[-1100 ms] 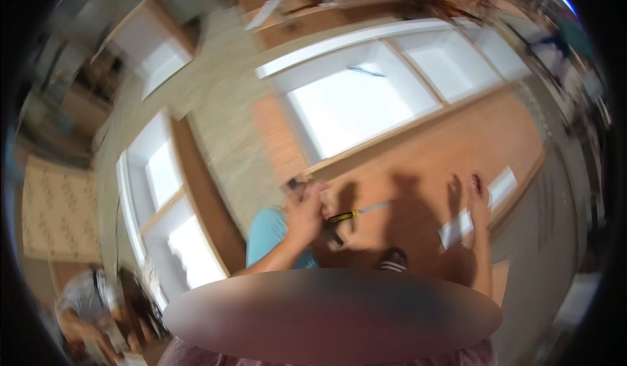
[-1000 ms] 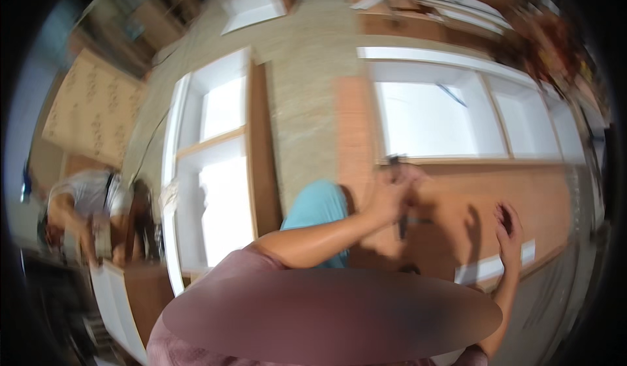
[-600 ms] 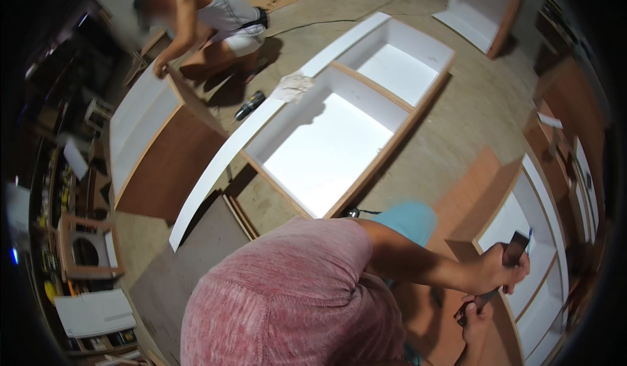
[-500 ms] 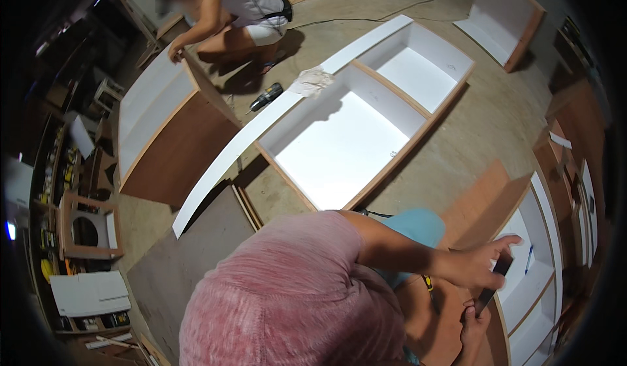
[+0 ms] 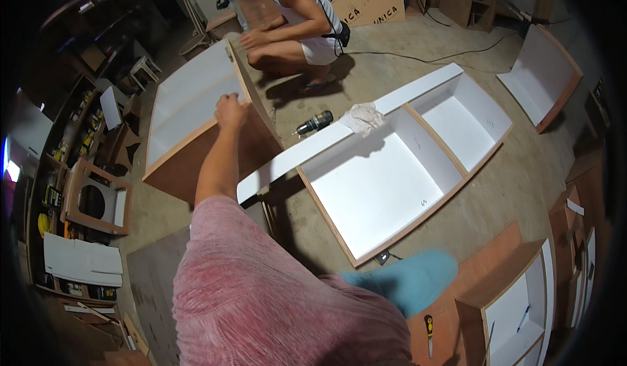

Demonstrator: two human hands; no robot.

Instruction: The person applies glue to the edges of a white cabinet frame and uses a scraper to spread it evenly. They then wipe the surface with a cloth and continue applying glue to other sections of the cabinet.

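My left hand (image 5: 232, 111) reaches forward and left, fingers curled over the near wooden edge of a box-shaped cabinet (image 5: 179, 175) with brown sides and a pale interior. Whether something small sits under those fingers I cannot tell. My right hand is out of view. At the cabinet's far corner a co-worker (image 5: 304, 13) squats, hands close to its edge. Right of the cabinet lies a cordless drill (image 5: 317, 123) on the floor. A long white strip (image 5: 294, 157) bears a crumpled pale cloth (image 5: 363, 119), beside a large white-lined open cabinet (image 5: 372, 203) lying on its back.
At lower right stands another white-lined cabinet (image 5: 473, 323) holding a blue pen (image 5: 523, 319). A yellow-and-black handled tool (image 5: 429, 333) lies on a brown board. A white panel piece (image 5: 532, 82) stands at far right. A cable (image 5: 424, 60) crosses the floor behind.
My left hand has swung from the lower right to the left cabinet. The dark block both hands held is no longer visible in them. The co-worker's hand has drawn back from the cabinet corner.
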